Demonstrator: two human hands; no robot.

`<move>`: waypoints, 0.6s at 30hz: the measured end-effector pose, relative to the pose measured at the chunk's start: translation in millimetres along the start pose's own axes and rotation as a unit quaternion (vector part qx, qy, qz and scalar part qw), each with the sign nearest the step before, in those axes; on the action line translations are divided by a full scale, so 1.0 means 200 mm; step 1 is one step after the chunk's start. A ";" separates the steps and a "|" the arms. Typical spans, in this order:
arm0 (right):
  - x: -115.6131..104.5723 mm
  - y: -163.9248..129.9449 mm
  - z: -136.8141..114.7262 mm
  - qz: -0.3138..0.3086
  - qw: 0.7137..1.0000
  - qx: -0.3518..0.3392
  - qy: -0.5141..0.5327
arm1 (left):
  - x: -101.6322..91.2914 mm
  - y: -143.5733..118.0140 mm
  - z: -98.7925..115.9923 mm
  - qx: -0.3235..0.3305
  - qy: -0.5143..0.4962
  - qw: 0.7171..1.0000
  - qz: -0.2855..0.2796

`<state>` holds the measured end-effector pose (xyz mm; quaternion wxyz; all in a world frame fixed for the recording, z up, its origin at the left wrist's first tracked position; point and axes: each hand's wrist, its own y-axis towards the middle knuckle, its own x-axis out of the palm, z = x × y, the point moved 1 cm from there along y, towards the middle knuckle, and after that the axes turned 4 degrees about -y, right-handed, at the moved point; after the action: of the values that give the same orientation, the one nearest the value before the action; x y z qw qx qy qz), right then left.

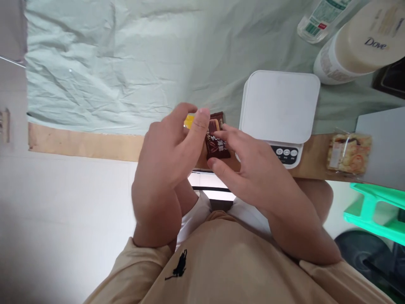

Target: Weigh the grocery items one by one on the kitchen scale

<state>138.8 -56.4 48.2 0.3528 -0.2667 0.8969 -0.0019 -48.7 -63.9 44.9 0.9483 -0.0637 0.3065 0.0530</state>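
Observation:
A brown snack packet (218, 139) with a biscuit picture and pale lettering is between my two hands, over the table's front edge. My right hand (249, 162) is beside it, thumb and fingers apart, with fingertips at the packet's right side. I cannot tell whether they press on it. On the other side my left hand (172, 145) is curled, its thumb close to the bent index finger. In the gap between them shows a small yellow piece (189, 121), mostly hidden by the hand. The other left fingers are out of sight.
A white kitchen scale (281, 105) stands right of my hands. Farther right are a wrapped snack (349, 153), a Dove tub (357, 42) and a clear bottle (324, 21). A pale green cloth (104, 63) covers the table. A green stool (367, 207) is below right.

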 end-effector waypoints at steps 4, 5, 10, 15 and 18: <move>0.02 -0.02 -0.02 -0.017 0.999 0.024 -0.024 | -0.10 0.05 0.02 -0.137 0.034 0.987 0.076; 0.02 -0.02 -0.02 -0.021 0.999 0.026 -0.025 | -0.12 0.06 0.01 -0.154 0.053 0.982 0.092; 0.06 -0.02 -0.03 -0.032 0.998 0.037 -0.028 | -0.15 0.11 -0.10 -0.257 0.102 0.961 -0.001; 0.08 -0.01 -0.03 -0.063 0.996 0.053 -0.025 | -0.15 0.11 -0.23 -0.127 0.087 0.987 -0.037; 0.09 0.01 -0.02 -0.064 0.997 0.043 -0.026 | -0.14 0.11 -0.28 -0.087 0.094 0.991 -0.031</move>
<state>125.0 -63.8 39.9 0.3860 -0.3078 0.8678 -0.0562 -106.2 -52.8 14.6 0.9073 -0.1605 0.3861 0.0439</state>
